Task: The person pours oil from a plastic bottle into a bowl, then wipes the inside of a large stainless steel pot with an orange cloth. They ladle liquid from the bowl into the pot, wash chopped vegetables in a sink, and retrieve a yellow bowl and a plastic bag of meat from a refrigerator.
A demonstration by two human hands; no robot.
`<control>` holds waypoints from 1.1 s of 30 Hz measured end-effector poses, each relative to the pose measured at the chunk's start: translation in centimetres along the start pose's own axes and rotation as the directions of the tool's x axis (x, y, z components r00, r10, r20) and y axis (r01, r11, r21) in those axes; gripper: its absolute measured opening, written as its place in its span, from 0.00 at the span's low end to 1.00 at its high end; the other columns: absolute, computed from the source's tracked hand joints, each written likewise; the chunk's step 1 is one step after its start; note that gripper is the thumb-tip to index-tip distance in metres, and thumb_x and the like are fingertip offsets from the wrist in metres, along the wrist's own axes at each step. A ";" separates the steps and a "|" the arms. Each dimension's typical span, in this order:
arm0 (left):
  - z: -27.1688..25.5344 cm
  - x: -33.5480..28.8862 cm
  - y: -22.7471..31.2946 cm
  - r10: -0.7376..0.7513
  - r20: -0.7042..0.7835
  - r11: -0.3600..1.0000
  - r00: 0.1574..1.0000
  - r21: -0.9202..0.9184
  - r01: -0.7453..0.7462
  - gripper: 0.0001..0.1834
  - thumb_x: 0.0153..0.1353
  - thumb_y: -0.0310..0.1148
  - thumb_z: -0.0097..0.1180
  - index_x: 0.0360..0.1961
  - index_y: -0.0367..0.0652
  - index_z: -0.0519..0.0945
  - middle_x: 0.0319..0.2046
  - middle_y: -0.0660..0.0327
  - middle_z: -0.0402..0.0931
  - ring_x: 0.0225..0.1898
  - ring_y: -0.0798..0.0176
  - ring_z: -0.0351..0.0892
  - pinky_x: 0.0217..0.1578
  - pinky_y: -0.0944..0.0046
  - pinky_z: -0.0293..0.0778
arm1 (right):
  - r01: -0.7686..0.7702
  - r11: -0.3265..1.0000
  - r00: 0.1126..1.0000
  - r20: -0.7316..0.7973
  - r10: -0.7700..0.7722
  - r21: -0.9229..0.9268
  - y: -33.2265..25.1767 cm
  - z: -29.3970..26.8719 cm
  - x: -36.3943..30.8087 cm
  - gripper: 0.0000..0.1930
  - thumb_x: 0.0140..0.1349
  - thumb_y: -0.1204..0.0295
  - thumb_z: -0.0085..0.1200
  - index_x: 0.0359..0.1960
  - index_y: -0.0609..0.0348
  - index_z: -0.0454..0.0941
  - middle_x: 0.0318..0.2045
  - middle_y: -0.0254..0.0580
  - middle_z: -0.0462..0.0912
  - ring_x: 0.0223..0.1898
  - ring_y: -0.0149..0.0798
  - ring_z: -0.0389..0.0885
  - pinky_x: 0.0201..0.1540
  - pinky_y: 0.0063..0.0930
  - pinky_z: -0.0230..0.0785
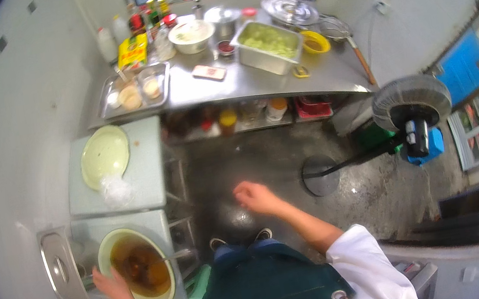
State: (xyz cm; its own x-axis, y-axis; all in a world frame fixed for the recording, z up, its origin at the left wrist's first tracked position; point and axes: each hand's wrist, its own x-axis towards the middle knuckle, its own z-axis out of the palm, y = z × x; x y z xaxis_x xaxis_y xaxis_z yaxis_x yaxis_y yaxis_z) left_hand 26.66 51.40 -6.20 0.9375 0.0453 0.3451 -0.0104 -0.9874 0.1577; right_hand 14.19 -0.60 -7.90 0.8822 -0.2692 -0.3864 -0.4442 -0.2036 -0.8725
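Note:
On the lower left stands a pale green bowl of dark brown liquid with dark pieces in it; a metal utensil handle rests over its right rim. My left hand is at the bowl's left side, fingers apart and holding nothing I can see. Whether it touches the rim, I cannot tell. Beside that hand, a steel lid with a handle leans upright against the wall. My right hand hangs above the floor in front of me, fingers curled in and nothing visible in them.
Behind the bowl, a pale table bears a green lid and a clear plastic bag. A steel counter at the back holds a pan of chopped greens, bowls and bottles. To the right stands a fan.

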 end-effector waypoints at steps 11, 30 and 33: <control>5.3 -14.3 49.8 0.965 0.188 0.258 0.181 -0.794 -0.550 0.13 0.59 0.32 0.59 0.45 0.43 0.78 0.42 0.51 0.76 0.48 0.45 0.76 0.48 0.53 0.73 | 0.978 -0.073 -0.059 -0.076 -0.995 0.194 -7.1 -25.1 -38.2 0.18 0.64 0.61 0.49 0.55 0.48 0.69 0.30 0.45 0.80 0.28 0.42 0.79 0.20 0.31 0.70; 20.3 -58.6 90.4 0.590 0.623 0.087 -0.513 -0.681 -0.727 0.17 0.59 0.42 0.51 0.41 0.42 0.83 0.45 0.45 0.80 0.49 0.39 0.78 0.48 0.46 0.74 | 0.328 0.502 0.152 -0.480 -0.864 -0.800 6.9 -60.0 -66.9 0.06 0.49 0.80 0.55 0.22 0.52 0.74 0.20 0.34 0.75 0.19 0.36 0.69 0.24 0.27 0.64; 16.7 -73.6 104.8 0.685 0.431 0.088 -0.588 -0.850 -0.520 0.17 0.63 0.43 0.50 0.42 0.42 0.80 0.41 0.46 0.81 0.46 0.40 0.78 0.46 0.46 0.74 | 0.414 0.454 0.187 -0.415 -0.890 -0.789 10.9 -65.9 -70.1 0.08 0.51 0.80 0.51 0.19 0.53 0.70 0.15 0.33 0.70 0.16 0.32 0.66 0.22 0.25 0.60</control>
State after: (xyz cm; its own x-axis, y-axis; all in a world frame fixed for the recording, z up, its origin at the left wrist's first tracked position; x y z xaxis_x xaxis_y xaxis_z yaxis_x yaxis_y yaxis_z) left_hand -37.61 -57.95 -30.52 -0.4082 -0.7682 -0.4932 -0.7841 0.0184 0.6203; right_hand -62.76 -46.01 29.44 0.4955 -0.2597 0.8289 0.0402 -0.9464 -0.3206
